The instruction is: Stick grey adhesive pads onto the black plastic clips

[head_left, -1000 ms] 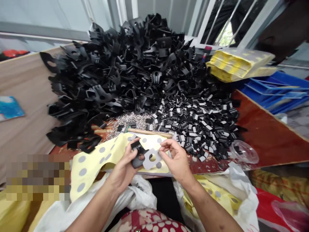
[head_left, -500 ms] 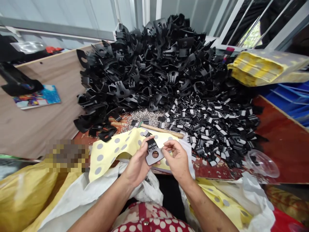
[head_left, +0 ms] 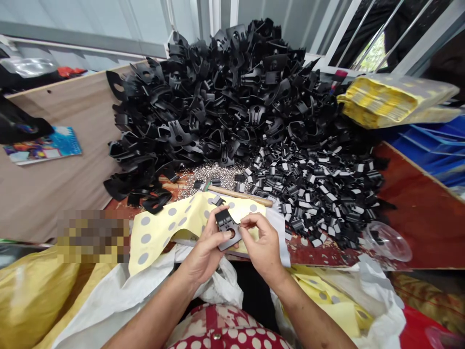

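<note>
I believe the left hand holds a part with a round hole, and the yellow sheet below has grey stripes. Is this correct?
Not the stripes: the head view shows round grey dots on the yellow sheet. The left hand does hold the part.

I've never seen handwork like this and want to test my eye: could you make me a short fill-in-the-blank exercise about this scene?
1. The left hand holds a black plastic part with a round ____ in it.
2. The sheet on the table has gray dots on a ____ background.
3. The tool lying beyond the sheet has a handle made of ____.
4. The trays at the far right are colored ____.

Missing words: hole; yellow; wood; blue.
</note>
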A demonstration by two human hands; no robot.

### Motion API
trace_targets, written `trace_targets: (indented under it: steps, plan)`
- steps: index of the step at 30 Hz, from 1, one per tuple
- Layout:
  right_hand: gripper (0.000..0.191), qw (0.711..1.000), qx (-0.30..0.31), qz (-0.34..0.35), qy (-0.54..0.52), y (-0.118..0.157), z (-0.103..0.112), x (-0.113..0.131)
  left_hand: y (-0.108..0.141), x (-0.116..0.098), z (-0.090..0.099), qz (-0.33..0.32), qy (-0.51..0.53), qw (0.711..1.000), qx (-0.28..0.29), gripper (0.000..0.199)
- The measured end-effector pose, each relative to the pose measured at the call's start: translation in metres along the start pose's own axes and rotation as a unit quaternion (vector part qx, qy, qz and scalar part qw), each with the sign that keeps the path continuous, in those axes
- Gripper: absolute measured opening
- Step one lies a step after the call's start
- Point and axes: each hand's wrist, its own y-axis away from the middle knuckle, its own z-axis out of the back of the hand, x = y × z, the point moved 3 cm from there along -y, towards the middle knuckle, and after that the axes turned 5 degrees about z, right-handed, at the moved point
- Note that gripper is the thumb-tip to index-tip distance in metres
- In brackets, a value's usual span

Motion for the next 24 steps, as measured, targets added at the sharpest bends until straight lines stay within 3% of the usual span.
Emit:
trace_targets:
  steps: [3,6,11,13,15,18,20,22,24]
  plan:
    - [0.017,0.997,0.013,0.064,0.046,0.003,0.0,0.005,-0.004,0.006,0.002,-0.035,-0.032,0.998,-0.041,0.057]
    - [0.023,0.981,0.008,0.152,0.123,0.012,-0.001,0.005,-0.006,0.01,0.009,-0.113,-0.11,0.983,-0.097,0.047]
    - [0.032,0.91,-0.017,0.309,0.276,0.031,-0.003,0.006,-0.001,0.011,0.013,-0.22,-0.228,0.937,-0.146,0.039]
    - [0.036,0.901,-0.054,0.285,0.322,0.032,0.003,0.006,0.002,0.012,0.013,-0.206,-0.218,0.944,-0.14,0.037]
    - [0.046,0.933,-0.055,0.191,0.3,0.028,0.01,0.001,0.007,0.013,0.015,-0.16,-0.189,0.962,-0.113,0.038]
    - [0.036,0.985,0.088,0.023,0.145,0.02,0.009,-0.016,0.027,0.007,0.031,-0.117,-0.214,0.968,-0.052,0.038]
    - [0.021,0.981,0.173,-0.019,0.081,0.018,0.002,-0.022,0.051,0.0,0.053,-0.131,-0.307,0.942,-0.038,0.039]
    - [0.013,0.976,0.195,0.026,0.09,0.016,-0.009,-0.021,0.077,-0.007,0.081,-0.172,-0.414,0.892,-0.053,0.044]
    - [0.019,0.966,0.205,0.096,0.128,0.016,-0.025,-0.016,0.097,-0.01,0.106,-0.224,-0.495,0.837,-0.065,0.051]
